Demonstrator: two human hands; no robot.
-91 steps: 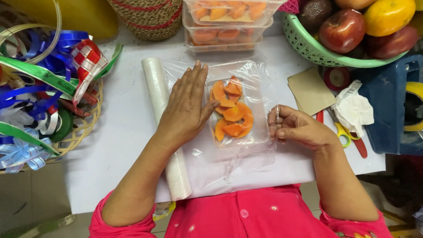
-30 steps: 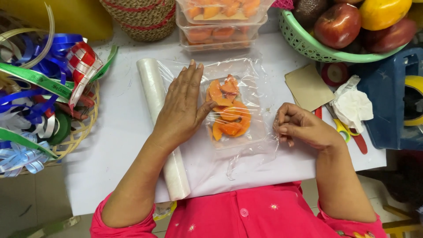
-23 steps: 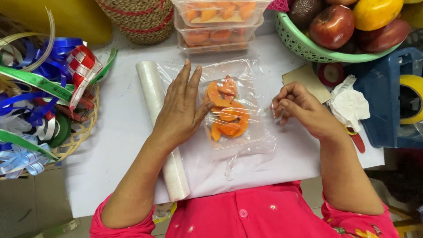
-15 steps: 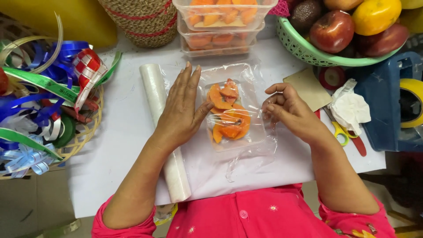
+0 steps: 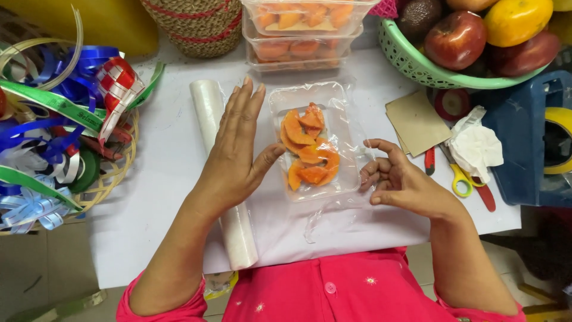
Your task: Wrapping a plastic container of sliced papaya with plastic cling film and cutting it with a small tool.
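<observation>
Clear tray of orange fruit slices (image 5: 310, 143) sits between my hands, long axis running away from me, under a sheet of cling film (image 5: 333, 217). My left hand (image 5: 235, 149) lies flat and open, touching the tray's left side, over the film roll (image 5: 223, 179). My right hand (image 5: 399, 179), half-curled, pinches film just right of the tray on the table (image 5: 149, 197).

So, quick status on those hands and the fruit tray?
Left hand flat beside clear plastic tray of orange papaya slices. Right hand pinching cling film. Nothing blocking.
</observation>
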